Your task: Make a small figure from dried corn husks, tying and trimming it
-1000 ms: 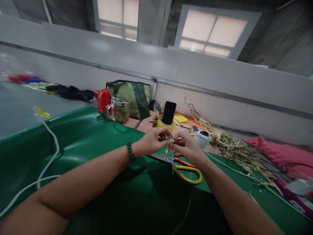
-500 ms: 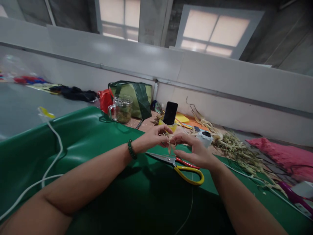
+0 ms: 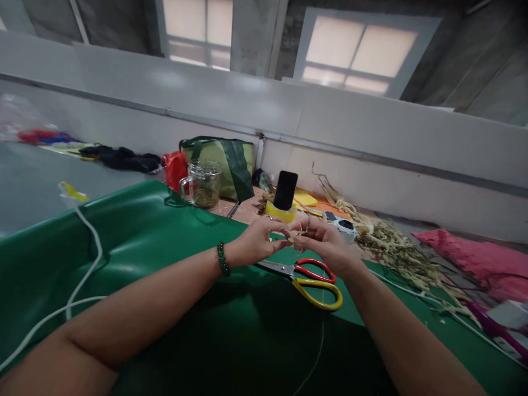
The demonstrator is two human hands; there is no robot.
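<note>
My left hand (image 3: 259,240), a green bead bracelet (image 3: 223,259) at its wrist, pinches a small pale, dry strip (image 3: 295,235), perhaps husk or raffia. From the other side my right hand (image 3: 328,245) pinches the same piece, thumb and fingertips close to the left ones. The fingers partly cover it, so its full shape is hidden. Below the hands, scissors (image 3: 282,268) with one red and one yellow handle lie on the green sheet (image 3: 185,335). A thin pale thread (image 3: 320,341) runs down the sheet from near the handles.
Behind the hands a phone (image 3: 285,190) leans in a yellow holder (image 3: 270,210). A glass mug (image 3: 206,187) and green bag (image 3: 235,165) stand back left. Dried strands (image 3: 391,250) and pink material (image 3: 474,258) lie right. White cables (image 3: 84,280) cross both sides.
Both hands have turned slightly, and the strip, which hung down between the fingertips, now lies more level. My right fingers have lifted off the scissors' red handle, which shows more fully.
</note>
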